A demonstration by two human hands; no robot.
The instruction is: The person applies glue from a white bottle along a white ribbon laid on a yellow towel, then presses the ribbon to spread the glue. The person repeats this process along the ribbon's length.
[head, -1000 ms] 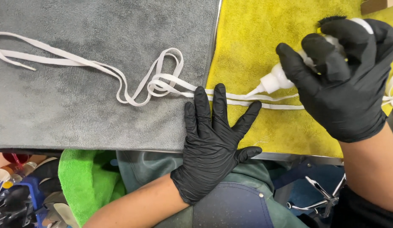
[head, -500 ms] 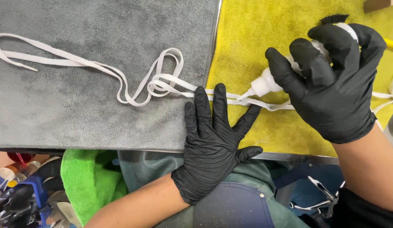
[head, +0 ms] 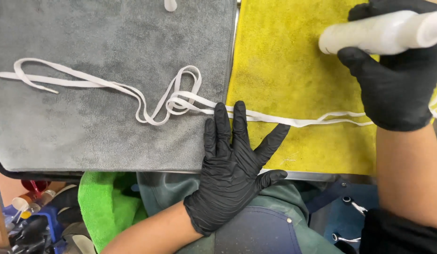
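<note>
Nearest you, below the desk edge, a bright green cloth [head: 103,202] lies bunched at your left side, with small bottles and clutter [head: 28,209] further left, too blurred to tell apart; your lap shows a dark green and blue apron [head: 256,230]. Your left hand [head: 232,169], in a black glove, lies flat and spread wide on the desk, fingers fanned; its fingertips press on the white shoelace [head: 293,121] just where the grey towel [head: 87,136] meets the yellow towel [head: 293,80]. From that point the shoelace runs left across the grey towel in a loose tangle of loops, then trails on in 2 strands towards the towel's left edge; to the right it runs as 2 flat strands over the yellow towel, passing under your right hand. Your right hand [head: 397,80], also gloved in black, is closed around a white plastic bottle [head: 378,33], held on its side above the far part of the yellow towel, its blunt end pointing left.
</note>
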